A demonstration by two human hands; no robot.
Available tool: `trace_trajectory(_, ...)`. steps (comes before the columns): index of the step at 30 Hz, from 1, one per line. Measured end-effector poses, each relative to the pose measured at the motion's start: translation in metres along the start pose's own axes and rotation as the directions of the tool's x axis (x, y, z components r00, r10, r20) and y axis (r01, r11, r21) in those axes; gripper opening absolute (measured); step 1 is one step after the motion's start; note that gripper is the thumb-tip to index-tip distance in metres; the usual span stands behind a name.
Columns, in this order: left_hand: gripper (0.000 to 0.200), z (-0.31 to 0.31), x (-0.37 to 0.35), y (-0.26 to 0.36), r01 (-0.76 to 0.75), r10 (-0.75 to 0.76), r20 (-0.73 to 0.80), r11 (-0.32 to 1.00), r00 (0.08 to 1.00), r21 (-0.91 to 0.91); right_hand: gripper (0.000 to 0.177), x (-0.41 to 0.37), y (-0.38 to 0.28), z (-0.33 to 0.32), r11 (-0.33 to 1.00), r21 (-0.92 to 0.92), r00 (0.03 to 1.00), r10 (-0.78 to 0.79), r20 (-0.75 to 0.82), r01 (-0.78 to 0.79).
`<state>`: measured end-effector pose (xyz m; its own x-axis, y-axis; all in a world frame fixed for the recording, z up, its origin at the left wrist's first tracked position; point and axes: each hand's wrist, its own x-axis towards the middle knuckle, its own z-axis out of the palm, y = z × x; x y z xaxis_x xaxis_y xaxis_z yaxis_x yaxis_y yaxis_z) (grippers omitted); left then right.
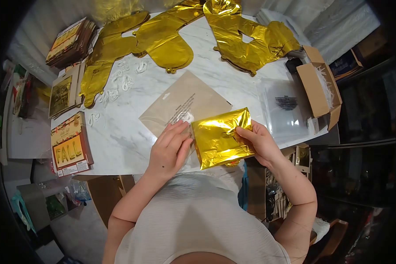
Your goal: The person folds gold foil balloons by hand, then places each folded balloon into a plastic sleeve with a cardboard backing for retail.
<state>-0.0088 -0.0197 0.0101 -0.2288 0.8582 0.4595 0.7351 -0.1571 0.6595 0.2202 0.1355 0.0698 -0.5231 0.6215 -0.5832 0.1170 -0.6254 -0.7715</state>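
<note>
Two hands are seen at one flat, crinkled, folded gold foil square (pixel 222 137), which is held low over the near edge of the white marble table (pixel 119 132). The square's right edge is pinched by the right hand (pixel 257 141), thumb on top and fingers closed beneath. The left hand (pixel 169 147) is laid flat with fingers extended and together, touching the square's left edge and resting on the clear printed plastic sleeve (pixel 185 103) that lies just behind and partly under the square. Well behind the square, uninflated gold foil letter balloons (pixel 163 35) are spread. To its right an open brown cardboard box (pixel 319 83) is set, and far to its left a printed card pack marked FALL (pixel 70 149). The gold foil square is judged light, thin, slippery and easily creased or torn. It is best taken by a folded edge or corner, with a gentle pinch.
</note>
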Motion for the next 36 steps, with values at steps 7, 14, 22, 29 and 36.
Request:
trace_trajectory(7,0.021,-0.001,-0.001,-0.002,-0.052,0.052,-0.003,0.998,0.999,-0.029,0.014,0.012,0.018,0.011,0.999,-0.046,0.993,0.022,0.114,-0.017)
trace_trajectory(14,0.021,-0.002,0.0,-0.001,-0.06,0.061,0.017,0.997,0.998,-0.054,0.015,0.02,0.023,0.023,0.999,-0.029,0.99,0.035,0.134,-0.031)
trace_trajectory(22,0.019,-0.001,0.0,0.002,0.003,-0.001,0.148,1.0,0.989,-0.017,0.04,0.026,0.009,0.009,0.977,0.128,0.948,0.128,0.291,-0.171)
trace_trajectory(29,0.02,-0.002,0.0,0.001,0.001,0.003,0.132,1.0,0.991,-0.027,0.047,-0.025,0.055,0.007,0.977,0.208,0.993,0.028,0.111,-0.051)
trace_trajectory(36,0.021,-0.001,-0.001,0.001,-0.055,0.059,0.114,0.998,0.992,-0.035,0.041,-0.011,0.057,0.007,0.995,-0.01,0.994,-0.098,0.041,0.098)
